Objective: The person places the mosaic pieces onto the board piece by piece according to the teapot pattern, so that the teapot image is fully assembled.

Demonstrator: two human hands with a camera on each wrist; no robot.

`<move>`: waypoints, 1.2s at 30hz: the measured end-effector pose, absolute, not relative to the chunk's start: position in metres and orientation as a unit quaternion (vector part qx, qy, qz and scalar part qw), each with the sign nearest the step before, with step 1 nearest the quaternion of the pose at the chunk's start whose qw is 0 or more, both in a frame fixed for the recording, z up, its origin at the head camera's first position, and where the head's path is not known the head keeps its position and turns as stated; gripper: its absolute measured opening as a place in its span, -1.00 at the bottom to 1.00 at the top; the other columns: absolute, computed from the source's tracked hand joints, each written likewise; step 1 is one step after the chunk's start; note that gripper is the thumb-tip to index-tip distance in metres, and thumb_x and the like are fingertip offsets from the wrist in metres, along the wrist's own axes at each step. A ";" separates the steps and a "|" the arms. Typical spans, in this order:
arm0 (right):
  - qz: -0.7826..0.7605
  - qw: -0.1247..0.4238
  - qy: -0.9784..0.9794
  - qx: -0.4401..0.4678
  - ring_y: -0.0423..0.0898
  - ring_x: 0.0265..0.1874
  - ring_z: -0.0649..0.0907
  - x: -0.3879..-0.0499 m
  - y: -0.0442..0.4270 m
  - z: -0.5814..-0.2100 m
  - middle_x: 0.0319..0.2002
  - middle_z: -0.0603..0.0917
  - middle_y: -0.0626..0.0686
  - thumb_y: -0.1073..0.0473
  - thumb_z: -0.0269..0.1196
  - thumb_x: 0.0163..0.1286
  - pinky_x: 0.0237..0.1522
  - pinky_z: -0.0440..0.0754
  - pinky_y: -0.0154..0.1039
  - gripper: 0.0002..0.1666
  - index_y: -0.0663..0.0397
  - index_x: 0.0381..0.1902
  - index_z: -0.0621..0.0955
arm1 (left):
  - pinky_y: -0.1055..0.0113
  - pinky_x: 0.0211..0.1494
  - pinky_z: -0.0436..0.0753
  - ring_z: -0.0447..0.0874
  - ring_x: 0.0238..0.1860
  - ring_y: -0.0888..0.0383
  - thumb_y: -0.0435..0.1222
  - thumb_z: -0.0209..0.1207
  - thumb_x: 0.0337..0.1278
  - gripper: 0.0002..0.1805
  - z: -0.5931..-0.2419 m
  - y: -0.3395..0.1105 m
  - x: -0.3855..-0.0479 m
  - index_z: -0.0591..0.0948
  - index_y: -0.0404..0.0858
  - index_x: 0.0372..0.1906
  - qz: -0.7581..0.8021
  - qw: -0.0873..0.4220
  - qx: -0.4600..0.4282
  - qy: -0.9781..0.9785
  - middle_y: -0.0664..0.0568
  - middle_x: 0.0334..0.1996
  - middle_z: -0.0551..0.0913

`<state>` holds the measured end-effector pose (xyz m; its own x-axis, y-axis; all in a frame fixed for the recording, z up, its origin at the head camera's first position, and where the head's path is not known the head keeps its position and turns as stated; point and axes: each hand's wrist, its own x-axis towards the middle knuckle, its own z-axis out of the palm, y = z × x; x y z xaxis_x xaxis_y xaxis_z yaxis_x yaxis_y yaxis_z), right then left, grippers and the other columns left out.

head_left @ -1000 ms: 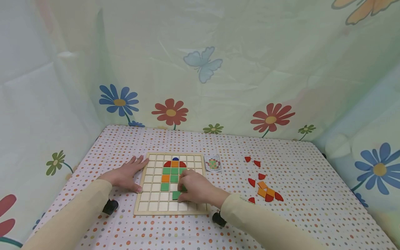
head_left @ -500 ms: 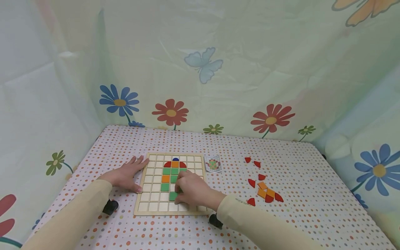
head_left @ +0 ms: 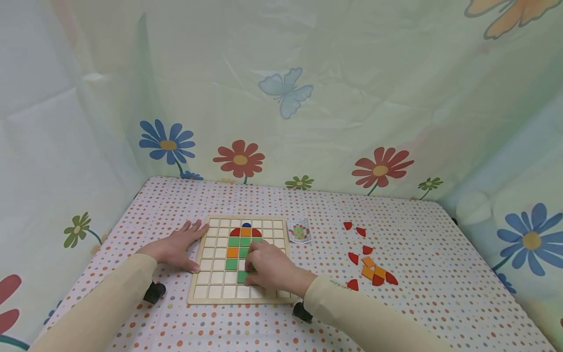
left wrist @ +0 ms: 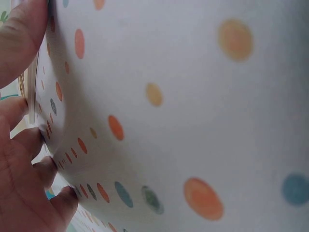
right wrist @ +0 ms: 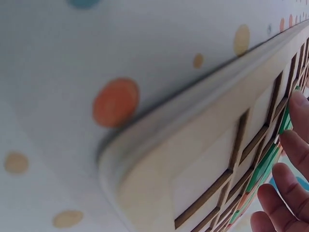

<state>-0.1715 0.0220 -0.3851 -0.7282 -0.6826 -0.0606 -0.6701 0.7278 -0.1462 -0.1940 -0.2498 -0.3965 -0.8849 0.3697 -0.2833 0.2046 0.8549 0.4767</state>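
Note:
A wooden grid board (head_left: 215, 292) lies on the dotted cloth in the head view. My right hand (head_left: 269, 266) is over its middle, thumb and index finger at a green square tile (head_left: 242, 277) in a lower cell; the right wrist view shows the thumb and fingers (right wrist: 295, 150) close to green tiles. Above that tile, the board bears several green squares, an orange square (head_left: 232, 252), red quarter-round pieces (head_left: 235, 232) and a blue piece (head_left: 247, 225). My left hand (head_left: 178, 246) is spread at the board's left edge, fingers straight. The right hand hides some cells.
Right of the board lies a small pattern card (head_left: 299, 231). Farther right, red quarter-round pieces (head_left: 353, 258) and orange tiles (head_left: 367, 273) are scattered on the polka-dot tablecloth (head_left: 321, 274). A floral curtain (head_left: 334, 122) stands behind the table.
My right hand has shifted slightly left with the green tile, which now sits in line with its grid cell. The left hand has stayed at the board's edge.

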 end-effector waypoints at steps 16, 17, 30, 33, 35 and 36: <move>-0.152 0.068 0.922 -0.349 -0.11 -0.07 0.57 -0.174 0.043 -0.376 -0.15 0.65 -0.08 0.13 0.49 0.26 -0.03 0.63 -0.31 -0.90 0.01 -0.34 0.78 | -0.48 0.54 -0.08 -0.29 0.60 -0.49 -0.14 0.58 -0.17 0.27 -0.397 -0.250 -0.194 0.07 -0.32 0.62 0.228 0.188 0.148 0.944 -0.42 0.62 -0.13; -0.163 0.073 0.921 -0.346 -0.10 -0.05 0.57 -0.174 0.048 -0.375 -0.14 0.65 -0.07 0.16 0.47 0.28 -0.04 0.63 -0.30 -0.92 0.04 -0.32 0.78 | -0.48 0.54 -0.07 -0.29 0.60 -0.48 -0.14 0.58 -0.17 0.27 -0.397 -0.250 -0.194 0.07 -0.32 0.63 0.228 0.188 0.146 0.944 -0.41 0.62 -0.12; -0.216 0.072 0.940 -0.253 0.01 0.01 0.64 -0.181 0.138 -0.363 -0.01 0.65 0.01 0.27 0.39 0.36 0.02 0.66 -0.03 -0.83 0.02 -0.10 0.76 | -0.47 0.54 -0.03 -0.28 0.61 -0.47 -0.15 0.58 -0.15 0.25 -0.398 -0.249 -0.195 0.08 -0.30 0.63 0.221 0.189 0.145 0.946 -0.40 0.63 -0.11; -0.216 0.054 0.946 -0.234 0.07 0.05 0.66 -0.181 0.165 -0.361 0.00 0.66 0.04 0.27 0.38 0.36 0.00 0.68 -0.01 -0.82 0.02 -0.09 0.75 | -0.47 0.54 -0.02 -0.28 0.61 -0.47 -0.15 0.58 -0.13 0.25 -0.398 -0.250 -0.195 0.08 -0.29 0.63 0.217 0.193 0.143 0.946 -0.39 0.63 -0.11; -0.220 0.046 0.950 -0.219 0.11 0.04 0.66 -0.181 0.182 -0.360 0.00 0.66 0.05 0.28 0.39 0.35 -0.01 0.69 0.01 -0.80 0.04 -0.07 0.75 | -0.47 0.54 -0.02 -0.28 0.61 -0.46 -0.15 0.57 -0.13 0.25 -0.398 -0.250 -0.195 0.08 -0.29 0.63 0.216 0.193 0.142 0.946 -0.39 0.63 -0.11; -0.220 0.043 0.951 -0.210 0.12 0.04 0.66 -0.181 0.190 -0.359 -0.01 0.67 0.06 0.29 0.38 0.35 -0.01 0.69 0.02 -0.80 0.05 -0.07 0.75 | -0.47 0.54 -0.02 -0.28 0.61 -0.46 -0.15 0.58 -0.14 0.25 -0.398 -0.250 -0.195 0.08 -0.29 0.63 0.218 0.193 0.142 0.946 -0.39 0.63 -0.11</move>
<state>-0.1805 0.1899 -0.3593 -0.9078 -0.4193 0.0109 -0.3813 0.8143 -0.4375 -0.1954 -0.2504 -0.3982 -0.8851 0.3523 -0.3040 0.1839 0.8649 0.4670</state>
